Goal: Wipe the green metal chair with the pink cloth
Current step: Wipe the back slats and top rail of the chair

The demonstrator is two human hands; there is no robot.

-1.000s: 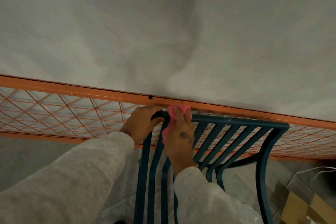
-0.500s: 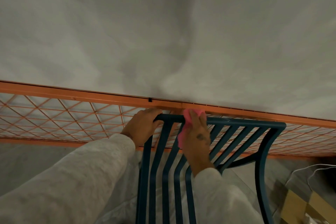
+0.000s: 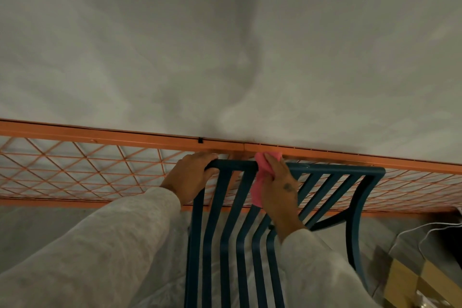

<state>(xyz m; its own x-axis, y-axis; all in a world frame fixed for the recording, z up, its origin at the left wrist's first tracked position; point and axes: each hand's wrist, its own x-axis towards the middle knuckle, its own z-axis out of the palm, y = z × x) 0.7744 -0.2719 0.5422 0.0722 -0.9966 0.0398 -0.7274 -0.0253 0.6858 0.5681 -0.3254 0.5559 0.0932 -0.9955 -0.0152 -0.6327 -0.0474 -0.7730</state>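
Sliding along the top rail now, the right hand (image 3: 280, 187) is pressing the pink cloth (image 3: 260, 182) against the green metal chair (image 3: 332, 170), and it is sitting further toward three o'clock than it was a second ago, when cloth and hand were bunched up near the rail's left corner. The fingers (image 3: 273, 161) are lying flat and closed over the cloth, pinning it over the rail, with a tail of pink hanging down toward six o'clock between the slats. The left hand (image 3: 190, 177) is holding exactly where it was, curled tight around the rail's left corner at nine o'clock from the cloth, so the gap between the two hands is widening. More bare rail and more slat tops are showing between them than before.

The chair itself is filling the lower middle of the view, its curved slats fanning down toward six o'clock and its right corner and side frame sweeping away at four o'clock. Both pale sleeves (image 3: 100, 252) are coming up from the bottom edge, the right one covering several slats lower down. Just behind the rail at twelve o'clock, the orange mesh fence (image 3: 87, 165) is running across the whole width, backed by a grey wall (image 3: 225, 45). At five o'clock, a cardboard box (image 3: 410, 282) and a white cable (image 3: 425, 230) are lying on the floor.
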